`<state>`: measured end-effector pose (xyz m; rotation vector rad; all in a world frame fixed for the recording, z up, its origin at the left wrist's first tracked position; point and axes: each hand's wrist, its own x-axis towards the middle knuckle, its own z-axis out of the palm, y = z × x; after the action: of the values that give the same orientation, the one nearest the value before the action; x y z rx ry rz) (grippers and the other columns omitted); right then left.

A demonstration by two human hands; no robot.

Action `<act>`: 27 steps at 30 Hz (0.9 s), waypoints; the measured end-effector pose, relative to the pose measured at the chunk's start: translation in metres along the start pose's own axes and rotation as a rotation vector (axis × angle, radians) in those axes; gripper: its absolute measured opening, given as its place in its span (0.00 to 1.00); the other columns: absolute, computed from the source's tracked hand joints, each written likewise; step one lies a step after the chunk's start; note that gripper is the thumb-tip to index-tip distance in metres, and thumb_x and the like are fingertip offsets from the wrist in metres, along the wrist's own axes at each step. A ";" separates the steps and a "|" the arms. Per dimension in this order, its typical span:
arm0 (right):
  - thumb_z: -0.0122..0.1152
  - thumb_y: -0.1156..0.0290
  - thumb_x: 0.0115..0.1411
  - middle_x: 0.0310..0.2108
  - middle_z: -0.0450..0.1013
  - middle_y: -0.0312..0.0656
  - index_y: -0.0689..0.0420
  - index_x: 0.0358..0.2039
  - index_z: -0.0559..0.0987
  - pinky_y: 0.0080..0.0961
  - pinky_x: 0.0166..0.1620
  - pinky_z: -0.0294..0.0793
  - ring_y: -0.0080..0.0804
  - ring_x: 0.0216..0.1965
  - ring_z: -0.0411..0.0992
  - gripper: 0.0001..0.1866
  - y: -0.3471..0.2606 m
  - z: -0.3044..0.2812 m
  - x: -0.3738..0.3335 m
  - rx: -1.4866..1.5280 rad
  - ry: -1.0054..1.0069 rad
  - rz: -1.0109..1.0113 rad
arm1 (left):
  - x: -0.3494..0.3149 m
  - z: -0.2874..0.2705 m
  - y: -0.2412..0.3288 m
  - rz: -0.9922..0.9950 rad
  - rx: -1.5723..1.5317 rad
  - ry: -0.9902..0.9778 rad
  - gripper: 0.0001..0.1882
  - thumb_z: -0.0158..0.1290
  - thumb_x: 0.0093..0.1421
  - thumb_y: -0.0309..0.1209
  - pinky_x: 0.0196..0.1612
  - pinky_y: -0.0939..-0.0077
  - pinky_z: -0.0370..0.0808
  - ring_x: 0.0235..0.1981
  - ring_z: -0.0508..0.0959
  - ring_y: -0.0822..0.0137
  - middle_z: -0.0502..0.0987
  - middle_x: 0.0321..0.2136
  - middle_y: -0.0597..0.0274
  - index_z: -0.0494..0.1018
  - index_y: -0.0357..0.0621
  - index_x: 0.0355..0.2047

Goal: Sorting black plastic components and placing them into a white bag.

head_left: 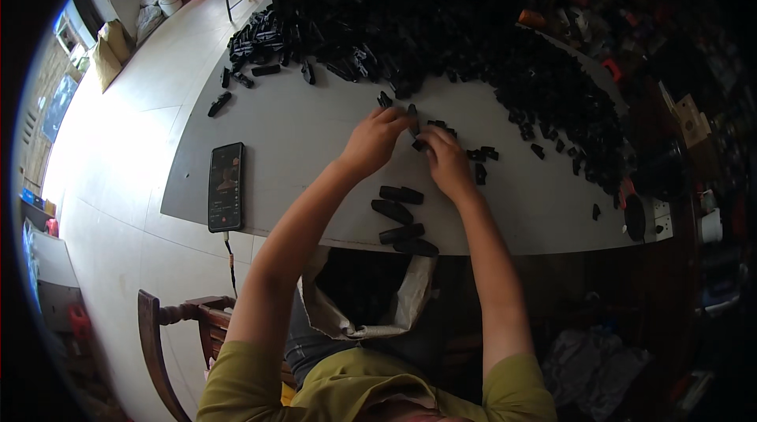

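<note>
My left hand (374, 141) and my right hand (444, 160) meet over the middle of a grey table (300, 138). Between their fingertips they hold a small black plastic part (413, 119), the left pinching its upper end, the right at its lower end. Several finished-looking black oblong pieces (400, 194) lie on the table just in front of my hands, near the front edge. A few small loose black parts (482, 154) sit right of my right hand.
A big heap of black parts (473, 52) covers the table's far and right side. A phone (225, 185) with a cable lies at the left. An open sack (371, 296) hangs under the front edge. A wooden chair (169, 319) stands lower left.
</note>
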<state>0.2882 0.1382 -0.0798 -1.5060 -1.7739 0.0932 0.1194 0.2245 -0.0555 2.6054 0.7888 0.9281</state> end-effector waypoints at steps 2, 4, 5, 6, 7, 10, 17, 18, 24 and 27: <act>0.58 0.81 0.53 0.42 0.73 0.40 0.57 0.43 0.76 0.32 0.45 0.74 0.42 0.43 0.73 0.15 -0.001 0.003 0.005 -0.182 -0.044 -0.060 | 0.011 0.012 -0.003 0.083 0.154 -0.007 0.18 0.52 0.51 0.20 0.47 0.64 0.72 0.48 0.72 0.57 0.74 0.46 0.58 0.75 0.46 0.44; 0.58 0.81 0.53 0.45 0.73 0.40 0.57 0.41 0.76 0.36 0.45 0.74 0.45 0.43 0.72 0.14 -0.004 0.004 0.001 -0.205 -0.167 0.047 | 0.019 0.015 -0.005 0.162 0.304 -0.014 0.19 0.51 0.51 0.20 0.46 0.63 0.72 0.49 0.71 0.57 0.72 0.46 0.58 0.74 0.46 0.44; 0.58 0.81 0.53 0.45 0.73 0.40 0.57 0.41 0.76 0.36 0.45 0.74 0.45 0.43 0.72 0.14 -0.005 0.002 -0.002 -0.204 -0.166 0.043 | 0.021 0.016 -0.007 0.169 0.304 -0.077 0.17 0.52 0.50 0.21 0.45 0.64 0.72 0.47 0.72 0.58 0.73 0.43 0.59 0.74 0.46 0.42; 0.57 0.80 0.54 0.44 0.73 0.41 0.56 0.42 0.76 0.34 0.42 0.74 0.42 0.41 0.73 0.14 -0.007 -0.005 -0.007 -0.220 -0.154 0.026 | 0.022 0.018 -0.005 0.181 0.296 -0.143 0.15 0.52 0.49 0.23 0.45 0.66 0.73 0.45 0.73 0.59 0.74 0.40 0.59 0.74 0.46 0.40; 0.56 0.80 0.56 0.43 0.73 0.41 0.56 0.42 0.76 0.32 0.40 0.74 0.39 0.38 0.74 0.13 -0.007 -0.008 -0.012 -0.235 -0.142 0.008 | 0.021 0.019 -0.005 0.183 0.291 -0.146 0.15 0.52 0.49 0.23 0.45 0.66 0.73 0.45 0.73 0.59 0.74 0.40 0.59 0.74 0.46 0.40; 0.55 0.78 0.59 0.36 0.74 0.37 0.57 0.46 0.75 0.23 0.34 0.72 0.27 0.30 0.72 0.13 -0.002 -0.011 -0.022 0.217 -0.025 0.226 | 0.012 0.015 0.000 0.162 0.204 -0.159 0.12 0.52 0.51 0.23 0.42 0.65 0.73 0.39 0.75 0.55 0.74 0.36 0.58 0.72 0.43 0.38; 0.57 0.75 0.60 0.30 0.74 0.31 0.62 0.50 0.74 0.16 0.31 0.67 0.16 0.25 0.65 0.17 0.002 -0.014 -0.038 0.631 0.019 0.550 | -0.012 -0.013 0.015 -0.222 -0.456 -0.043 0.16 0.60 0.50 0.21 0.35 0.71 0.76 0.32 0.79 0.60 0.76 0.31 0.58 0.73 0.40 0.40; 0.60 0.75 0.59 0.31 0.73 0.32 0.62 0.48 0.76 0.17 0.31 0.68 0.17 0.26 0.66 0.16 -0.004 -0.012 -0.036 0.615 0.030 0.507 | -0.017 -0.014 0.012 -0.283 -0.576 -0.080 0.16 0.61 0.49 0.21 0.35 0.73 0.76 0.31 0.79 0.61 0.77 0.31 0.56 0.74 0.40 0.39; 0.68 0.75 0.50 0.30 0.72 0.37 0.62 0.39 0.80 0.21 0.31 0.69 0.25 0.28 0.70 0.14 -0.020 -0.008 -0.027 0.203 -0.032 0.115 | -0.043 -0.010 -0.001 -0.230 -0.451 -0.167 0.11 0.62 0.46 0.22 0.40 0.72 0.75 0.34 0.78 0.61 0.79 0.33 0.57 0.79 0.39 0.33; 0.70 0.76 0.46 0.28 0.71 0.38 0.62 0.37 0.81 0.22 0.31 0.69 0.26 0.28 0.70 0.15 -0.013 -0.015 -0.029 0.156 -0.059 0.073 | -0.046 -0.006 -0.006 -0.134 -0.410 -0.119 0.12 0.62 0.45 0.22 0.42 0.70 0.74 0.36 0.77 0.61 0.79 0.33 0.58 0.79 0.40 0.33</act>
<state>0.2860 0.1033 -0.0771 -1.4683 -1.7160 0.3081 0.0831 0.2037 -0.0762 2.2016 0.6527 0.7912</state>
